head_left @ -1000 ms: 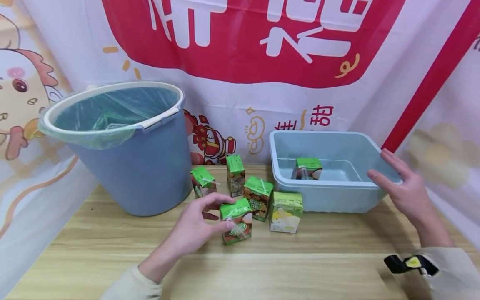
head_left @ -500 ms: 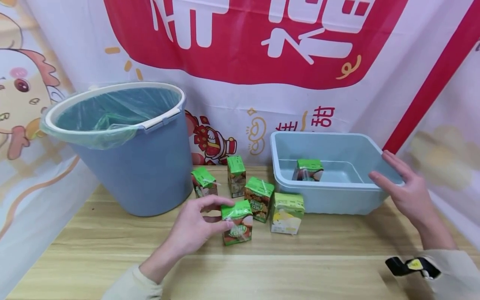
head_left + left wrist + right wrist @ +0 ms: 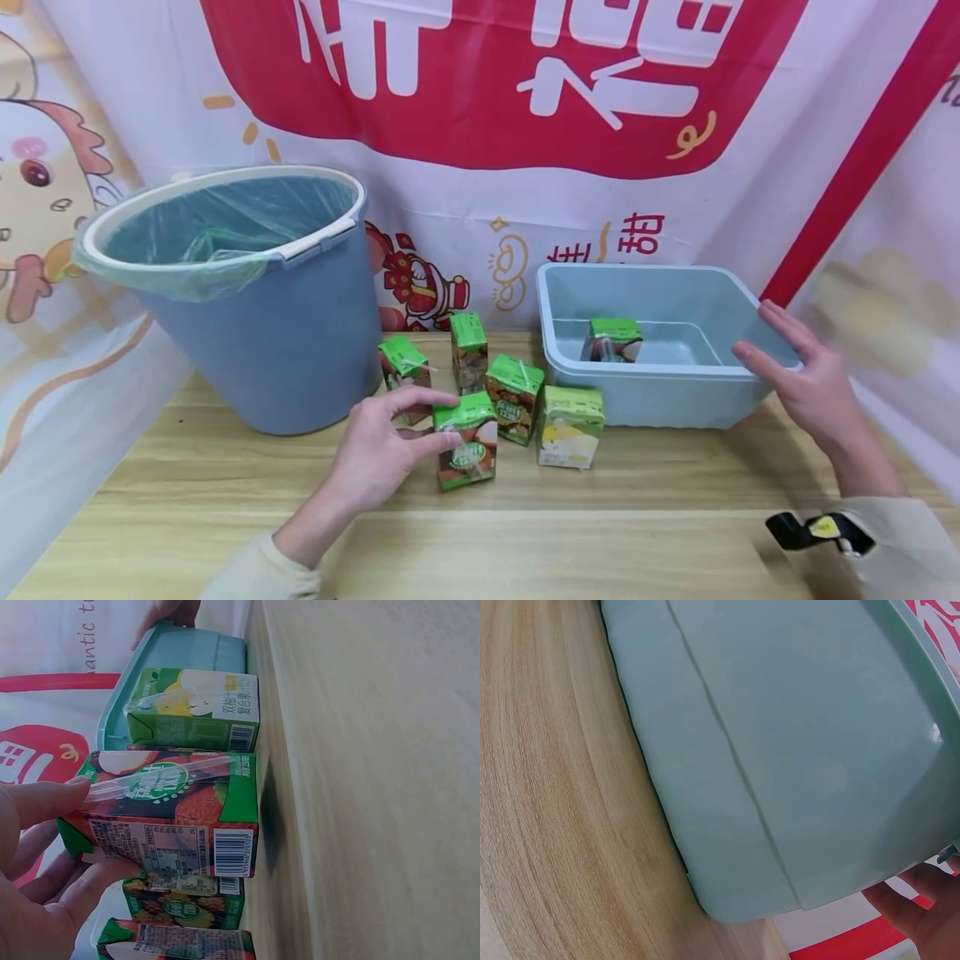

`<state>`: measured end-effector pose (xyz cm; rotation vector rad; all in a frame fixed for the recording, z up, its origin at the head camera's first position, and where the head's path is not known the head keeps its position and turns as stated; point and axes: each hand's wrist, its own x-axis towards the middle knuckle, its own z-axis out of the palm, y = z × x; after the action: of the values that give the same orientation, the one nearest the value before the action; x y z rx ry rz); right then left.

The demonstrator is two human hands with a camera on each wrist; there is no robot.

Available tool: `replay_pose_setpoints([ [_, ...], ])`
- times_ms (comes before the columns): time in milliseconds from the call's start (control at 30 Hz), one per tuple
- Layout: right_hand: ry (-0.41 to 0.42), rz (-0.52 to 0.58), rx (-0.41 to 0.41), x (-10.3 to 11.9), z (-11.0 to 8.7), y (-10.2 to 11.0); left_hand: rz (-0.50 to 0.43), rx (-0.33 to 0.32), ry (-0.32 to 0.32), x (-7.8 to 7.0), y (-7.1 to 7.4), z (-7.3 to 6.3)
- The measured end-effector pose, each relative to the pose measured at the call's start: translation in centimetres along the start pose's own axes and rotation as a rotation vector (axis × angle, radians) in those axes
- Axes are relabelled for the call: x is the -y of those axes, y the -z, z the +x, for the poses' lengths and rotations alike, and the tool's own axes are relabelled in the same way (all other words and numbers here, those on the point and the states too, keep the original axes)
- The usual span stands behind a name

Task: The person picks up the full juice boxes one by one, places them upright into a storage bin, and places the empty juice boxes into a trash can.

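Note:
My left hand (image 3: 382, 450) pinches a red and green juice box (image 3: 467, 442) near its top, thumb on the front face and fingers behind. In the left wrist view strawberry pictures and a barcode show on this juice box (image 3: 172, 787); whether its base touches the table is hard to tell. My right hand (image 3: 813, 383) holds the right end of a light blue plastic tub (image 3: 667, 396), its thumb over the rim. Fingers (image 3: 900, 907) touch the tub's end wall from outside in the right wrist view. Inside the tub stands another juice box (image 3: 615, 340), its lower part hidden by the front rim.
Behind the held box stand three more juice boxes (image 3: 405, 375), (image 3: 469, 354), (image 3: 515, 400). A yellow-green juice box (image 3: 570, 427) is by the tub's front wall. At the left a blue bin (image 3: 277, 342) has a green liner. Printed cloth (image 3: 450, 192) hangs behind the wooden table (image 3: 525, 550).
The held juice box has shifted slightly left and shows more of its front face, the left hand moving with it. My right hand stays at the tub's end.

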<state>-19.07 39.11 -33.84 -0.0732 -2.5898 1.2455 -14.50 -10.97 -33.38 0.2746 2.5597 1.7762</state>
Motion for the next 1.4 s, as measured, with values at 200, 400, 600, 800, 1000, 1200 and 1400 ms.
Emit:
replay_pose_setpoints([
  [200, 0.003, 0.007, -0.003, 0.1, 0.0, -0.2, 0.036, -0.017, -0.052, -1.0, 0.1, -0.1],
  [400, 0.009, 0.009, 0.0, 0.3, -0.1, -0.3, 0.127, -0.031, -0.085, -2.6, 0.2, 0.3],
  [600, 0.009, 0.02, 0.006, 0.4, 0.0, -0.3, 0.191, -0.041, -0.139, -4.5, 0.6, 0.6],
  [800, 0.005, 0.018, 0.002, 0.3, 0.0, -0.2, 0.202, -0.042, -0.179, -6.1, 1.2, 1.0],
  [1000, -0.003, 0.008, 0.006, 0.2, 0.0, -0.1, 0.213, -0.048, -0.2, -7.6, 1.8, 1.5],
  [1200, -0.003, 0.017, 0.011, 0.3, 0.0, -0.1, 0.215, -0.063, -0.251, -9.3, 2.1, 2.3],
  [1400, 0.002, 0.023, 0.005, 0.1, 0.0, -0.1, 0.249, -0.106, -0.306, -10.6, 1.7, 4.0],
])
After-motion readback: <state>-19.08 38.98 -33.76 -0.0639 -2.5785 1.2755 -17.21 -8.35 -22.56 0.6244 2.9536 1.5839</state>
